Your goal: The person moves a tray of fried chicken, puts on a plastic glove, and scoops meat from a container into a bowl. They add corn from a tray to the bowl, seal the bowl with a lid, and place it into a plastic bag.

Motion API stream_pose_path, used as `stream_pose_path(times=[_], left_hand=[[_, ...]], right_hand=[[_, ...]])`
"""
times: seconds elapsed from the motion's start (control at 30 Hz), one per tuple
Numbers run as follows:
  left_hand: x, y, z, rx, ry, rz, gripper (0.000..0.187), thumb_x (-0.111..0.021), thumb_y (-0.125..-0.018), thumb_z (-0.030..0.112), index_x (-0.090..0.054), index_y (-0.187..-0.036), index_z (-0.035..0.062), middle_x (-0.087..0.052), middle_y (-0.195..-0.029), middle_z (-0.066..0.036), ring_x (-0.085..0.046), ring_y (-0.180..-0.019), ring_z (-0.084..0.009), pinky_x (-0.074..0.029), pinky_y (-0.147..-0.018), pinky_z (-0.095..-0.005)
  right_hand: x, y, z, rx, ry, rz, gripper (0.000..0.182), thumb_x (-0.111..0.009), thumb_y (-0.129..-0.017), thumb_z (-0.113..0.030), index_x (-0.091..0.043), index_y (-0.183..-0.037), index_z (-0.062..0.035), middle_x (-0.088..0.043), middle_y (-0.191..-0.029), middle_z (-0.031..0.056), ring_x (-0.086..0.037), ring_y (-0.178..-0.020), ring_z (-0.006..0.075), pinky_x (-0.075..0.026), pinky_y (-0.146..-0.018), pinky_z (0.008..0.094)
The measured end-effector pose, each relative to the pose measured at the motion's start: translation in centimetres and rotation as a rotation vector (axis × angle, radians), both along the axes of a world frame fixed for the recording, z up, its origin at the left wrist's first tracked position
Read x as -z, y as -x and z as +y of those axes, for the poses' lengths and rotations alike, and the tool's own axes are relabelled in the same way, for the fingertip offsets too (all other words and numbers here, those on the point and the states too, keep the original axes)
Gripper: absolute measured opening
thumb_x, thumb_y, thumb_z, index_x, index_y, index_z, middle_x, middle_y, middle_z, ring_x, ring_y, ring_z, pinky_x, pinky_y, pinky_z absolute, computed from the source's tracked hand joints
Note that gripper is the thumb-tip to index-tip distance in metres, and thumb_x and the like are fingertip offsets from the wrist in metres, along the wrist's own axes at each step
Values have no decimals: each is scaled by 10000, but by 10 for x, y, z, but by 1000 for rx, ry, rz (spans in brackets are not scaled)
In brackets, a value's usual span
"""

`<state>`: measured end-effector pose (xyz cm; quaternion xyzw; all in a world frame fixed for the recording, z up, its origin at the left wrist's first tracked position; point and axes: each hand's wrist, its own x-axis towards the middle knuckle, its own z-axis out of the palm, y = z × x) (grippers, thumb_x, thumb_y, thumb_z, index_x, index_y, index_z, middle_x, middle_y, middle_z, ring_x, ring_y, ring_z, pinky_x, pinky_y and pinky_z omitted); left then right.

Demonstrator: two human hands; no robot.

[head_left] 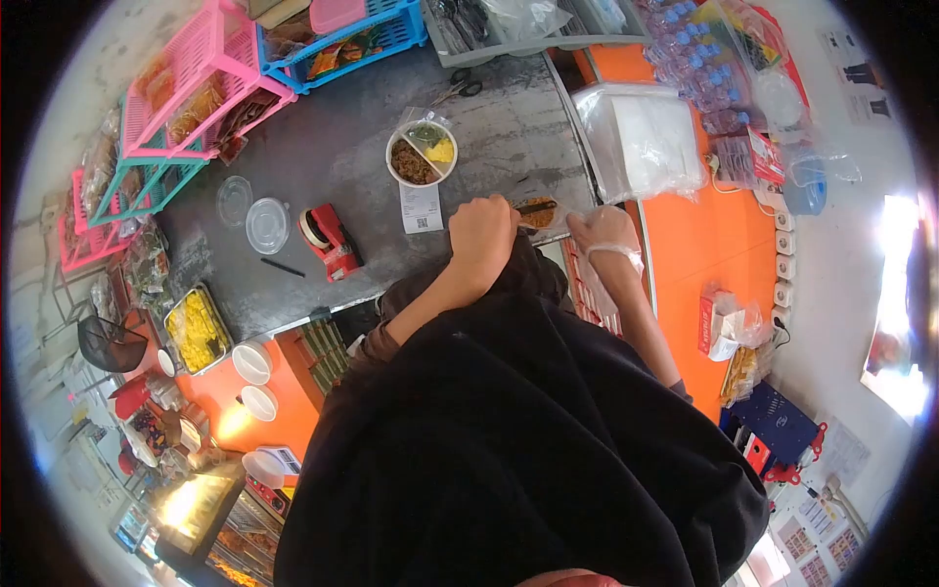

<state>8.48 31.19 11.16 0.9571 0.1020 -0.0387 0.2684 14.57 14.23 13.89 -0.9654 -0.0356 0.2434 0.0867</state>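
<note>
My left hand (482, 240) is closed in a fist at the front edge of the dark metal counter. From its fingers a slim dark utensil (536, 207), perhaps a spoon, reaches over orange-brown crumbly food (538, 219) in clear plastic. My right hand (608, 243), in a thin clear plastic glove, is closed beside that clear plastic bag (561, 221), its fingertips seemingly on the edge. Beyond my left hand stands a round white bowl (392, 149) with browned minced food, yellow pieces and a packet of greens in separate compartments. A printed receipt (422, 217) lies against it.
A red tape dispenser (337, 245), clear lids (267, 225) and a black pen (283, 267) lie left on the counter. Scissors (460, 88) lie behind. Pink baskets (186, 83) stand back left. A stack of clear bags (646, 142) and water bottles (694, 73) are right.
</note>
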Motion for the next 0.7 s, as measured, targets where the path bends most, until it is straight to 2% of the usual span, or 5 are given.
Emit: stream_pose_path(times=[0.23,0.33,0.4,0.5,0.7], left_hand=[[-2,-5,14,152,183,50,225,-569,-811,222,-613,-767,6,-608,-681,-189,-603,-671,-375,-485,-622,-432],[-6,0,15,143,420,-90,218,-629,-785,194,-582,-905,18,-589,-883,-192,-578,-821,-336,-462,-715,-374],[-26,5,13,111,551,-329,337,-673,-755,183,-547,-1021,18,-561,-1028,-203,-552,-931,-321,-447,-780,-349],[-77,7,9,171,595,-735,676,-742,-659,120,-384,-1222,17,-398,-1238,-198,-423,-1108,-311,-383,-897,-370],[-78,-42,45,-254,363,-882,699,-708,-655,74,-377,-1271,60,-422,-1163,-146,-428,-1066,-274,-385,-878,-351]], right_hand=[[-41,-5,3,-125,-99,124,405,-491,-814,-365,-660,-796,4,-642,-807,205,-622,-760,365,-478,-722,436],[-70,-18,9,190,-742,390,357,-504,-852,-364,-635,-956,-49,-634,-807,97,-623,-751,299,-503,-707,409],[-89,-29,41,678,-1556,40,344,-516,-850,-285,-503,-1147,-112,-567,-927,50,-568,-829,207,-488,-699,355],[-53,-54,81,932,-1822,-451,422,-521,-850,-250,-408,-1245,-156,-528,-1017,94,-527,-962,221,-484,-719,363],[-65,-27,156,623,-1761,-169,462,-440,-921,-294,-334,-1321,-88,-394,-1297,171,-403,-1205,251,-417,-915,404]])
